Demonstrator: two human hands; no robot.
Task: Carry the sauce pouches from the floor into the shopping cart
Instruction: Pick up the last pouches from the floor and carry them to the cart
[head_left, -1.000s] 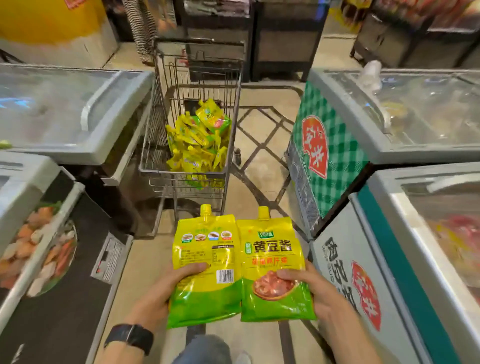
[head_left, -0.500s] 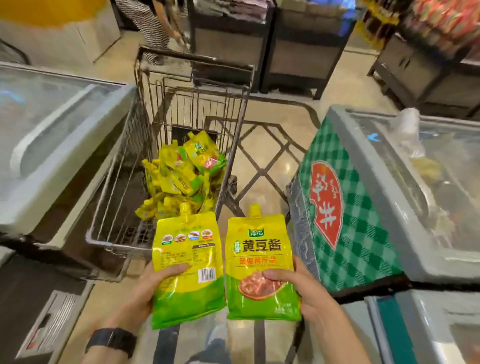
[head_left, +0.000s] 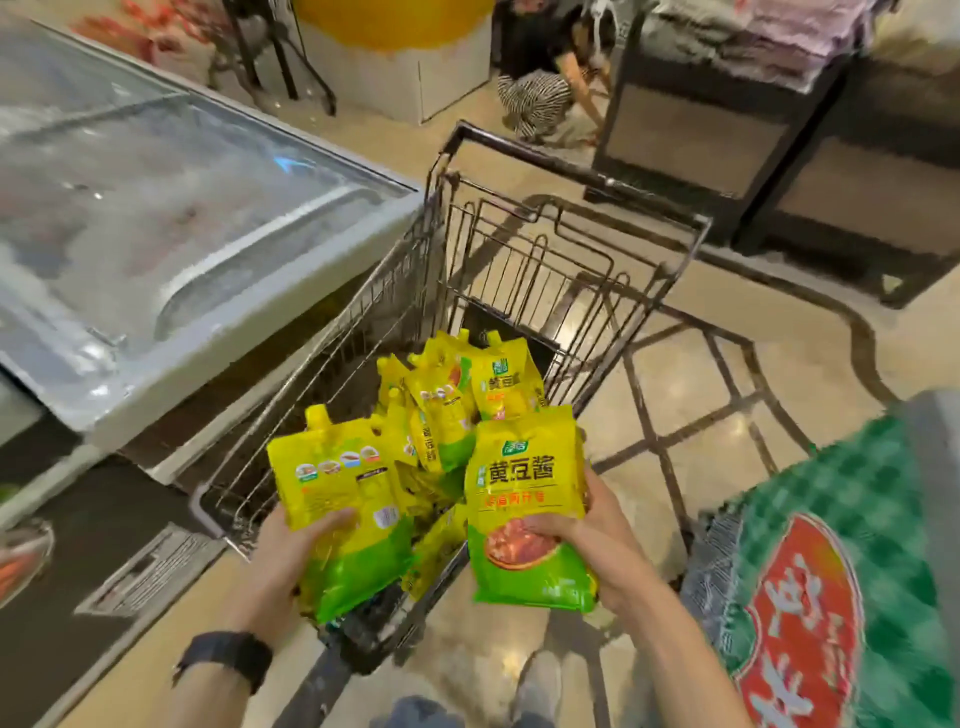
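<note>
Left hand (head_left: 293, 545) grips the lower part of one yellow-green sauce pouch (head_left: 343, 488), thumb curled across its printed back face, spout uppermost. Right hand (head_left: 597, 525) grips a second pouch (head_left: 524, 483) in like manner, front label showing. Both are held above the near end of the wire shopping cart (head_left: 524, 260), side by side and slightly apart. A heap of like pouches (head_left: 447, 400) lies in the cart just beyond them. A glass-topped chest freezer (head_left: 156, 234) stands left of the cart; a green-checked cabinet (head_left: 841, 519) stands near right. Dark wristband (head_left: 228, 657) on the left wrist.
</note>
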